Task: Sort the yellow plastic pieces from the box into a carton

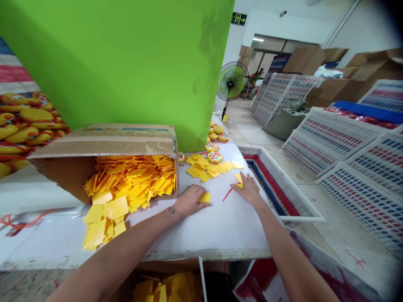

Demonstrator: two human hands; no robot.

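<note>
My left hand [189, 200] rests low over the white tabletop, its fingers curled on a small yellow card [205, 197] that sticks out by the fingertips. My right hand [248, 189] is further right, near the table's edge, with thumb and fingers closed on a small yellow piece [239, 185], mostly covered by the fingers. A thin red-pink string [227, 194] trails from beside that thumb. Beyond both hands lies a loose spread of yellow cards [201, 167]. Past them are yellow round items with coloured dots [214, 157].
A cardboard box [135, 144] on its side spills yellow cards [105, 214] onto the table at left. A green panel [126, 63] rises behind it. White-rimmed crate [305, 218] stands right of the table. Below the front edge is an open box of yellow pieces [176, 287].
</note>
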